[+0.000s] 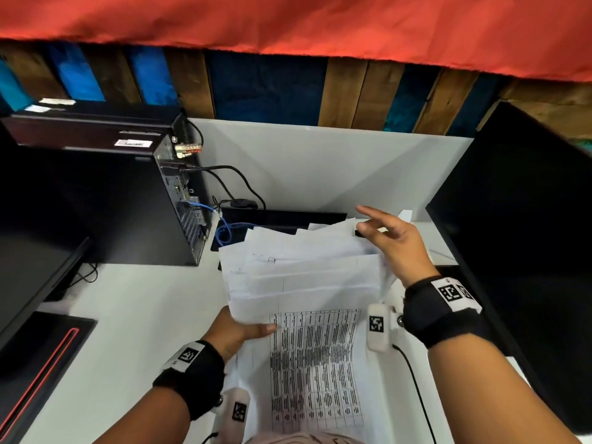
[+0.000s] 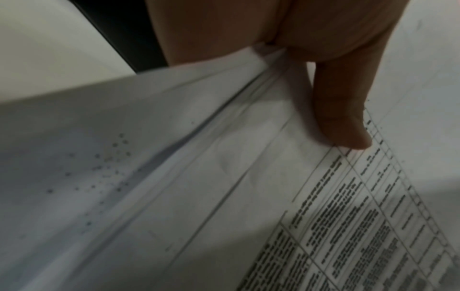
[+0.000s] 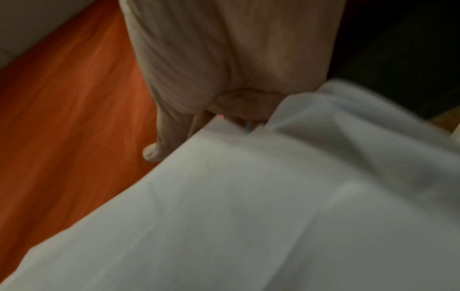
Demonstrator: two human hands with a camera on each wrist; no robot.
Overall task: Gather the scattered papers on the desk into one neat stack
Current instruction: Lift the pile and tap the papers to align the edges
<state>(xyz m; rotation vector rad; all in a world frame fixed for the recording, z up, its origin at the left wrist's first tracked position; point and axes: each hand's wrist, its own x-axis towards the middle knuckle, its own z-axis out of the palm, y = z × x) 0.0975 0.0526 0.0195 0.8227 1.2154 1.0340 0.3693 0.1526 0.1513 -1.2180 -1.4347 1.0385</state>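
A fanned bundle of white papers (image 1: 304,274) is held above the white desk (image 1: 128,331) between both hands. The top sheet nearest me carries a printed table (image 1: 317,363). My left hand (image 1: 238,330) pinches the bundle's left edge, thumb (image 2: 343,122) pressed on the table sheet (image 2: 348,226) and fingers hidden underneath. My right hand (image 1: 389,241) holds the bundle's far right corner, index finger stretched out. In the right wrist view the paper edge (image 3: 273,206) runs into the curled fingers (image 3: 239,106) of that hand.
A black computer tower (image 1: 128,203) with cables (image 1: 224,229) stands at the left. A dark monitor (image 1: 528,219) rises at the right, and another screen (image 1: 32,267) at the far left. A black flat item (image 1: 282,217) lies behind the papers. Red cloth (image 1: 288,20) hangs above.
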